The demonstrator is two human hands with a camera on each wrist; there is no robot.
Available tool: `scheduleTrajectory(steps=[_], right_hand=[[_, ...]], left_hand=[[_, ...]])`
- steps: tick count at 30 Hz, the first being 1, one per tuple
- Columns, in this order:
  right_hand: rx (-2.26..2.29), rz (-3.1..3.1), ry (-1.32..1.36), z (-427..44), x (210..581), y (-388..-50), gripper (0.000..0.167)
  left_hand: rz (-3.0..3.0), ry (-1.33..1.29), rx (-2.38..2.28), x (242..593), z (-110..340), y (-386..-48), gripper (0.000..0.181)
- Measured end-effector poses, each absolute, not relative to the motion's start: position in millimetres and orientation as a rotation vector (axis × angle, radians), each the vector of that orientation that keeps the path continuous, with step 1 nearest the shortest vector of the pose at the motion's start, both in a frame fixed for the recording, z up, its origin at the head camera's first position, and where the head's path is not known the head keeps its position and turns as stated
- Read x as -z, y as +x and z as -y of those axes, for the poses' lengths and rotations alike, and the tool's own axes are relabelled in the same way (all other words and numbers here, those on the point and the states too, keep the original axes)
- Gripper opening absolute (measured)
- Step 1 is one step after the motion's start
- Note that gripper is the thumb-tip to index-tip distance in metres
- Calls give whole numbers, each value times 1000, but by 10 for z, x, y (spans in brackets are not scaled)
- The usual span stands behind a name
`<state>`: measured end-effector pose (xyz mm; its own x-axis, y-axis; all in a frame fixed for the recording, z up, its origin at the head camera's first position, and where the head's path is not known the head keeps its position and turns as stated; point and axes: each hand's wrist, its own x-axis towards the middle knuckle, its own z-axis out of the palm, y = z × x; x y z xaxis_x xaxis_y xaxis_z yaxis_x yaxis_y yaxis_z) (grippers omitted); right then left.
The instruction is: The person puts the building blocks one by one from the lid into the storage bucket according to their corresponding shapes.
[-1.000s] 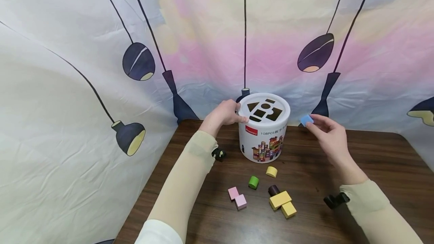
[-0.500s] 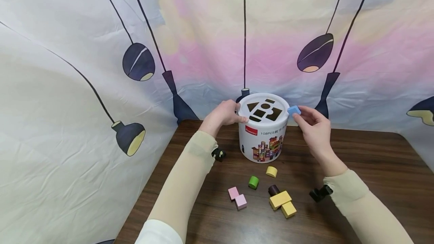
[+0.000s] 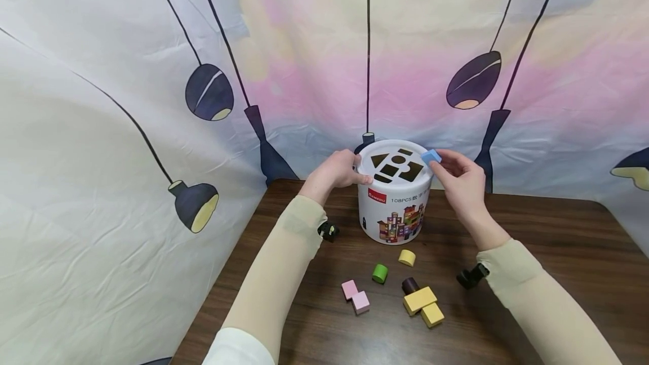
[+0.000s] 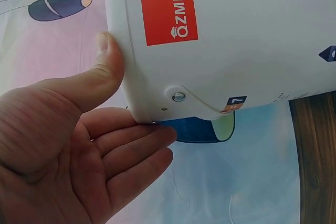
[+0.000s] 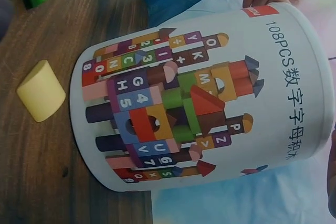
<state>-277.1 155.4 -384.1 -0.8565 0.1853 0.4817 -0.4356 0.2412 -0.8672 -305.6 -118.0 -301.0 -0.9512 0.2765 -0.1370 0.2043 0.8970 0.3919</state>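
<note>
A white toy-block bucket [image 3: 387, 230] stands upright on the table, its lid cut with several shaped holes. At the lid's left edge my left hand [image 3: 334, 173] grips the rim, the thumb on top; in the left wrist view the fingers of that hand [image 4: 79, 129] lie along the bucket's side. Between the thumb and fingers of my right hand [image 3: 462, 183] a small blue block [image 3: 431, 156] is pinched, over or beside the right rim of the lid. Whether block and lid touch I cannot tell. The right wrist view shows mostly the printed bucket wall [image 5: 262, 124].
In front of the bucket lie a yellow half-round block [image 3: 407, 258], a green cylinder [image 3: 379, 274], a dark cylinder [image 3: 409, 284], two yellow blocks [image 3: 419, 301] and two pink blocks [image 3: 360, 302]. A printed cloth [image 3: 314, 72] hangs behind the wooden table [image 3: 558, 252].
My right hand has carried the blue block leftward and slightly up, from right of the bucket to the lid's right edge. The left hand has stayed on the rim.
</note>
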Motion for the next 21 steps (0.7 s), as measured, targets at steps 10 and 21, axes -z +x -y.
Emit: scheduleTrajectory(steps=[10,21], right_hand=[[-1645,2026,226,-1437,3758,-2890,36],[-1644,2047,254,-1339,3688,-2996,36]], left_hand=[[-2876,359,-582,3010,1184,-3043,34],[-2883,354,-588,3027,1184,-3046,39]])
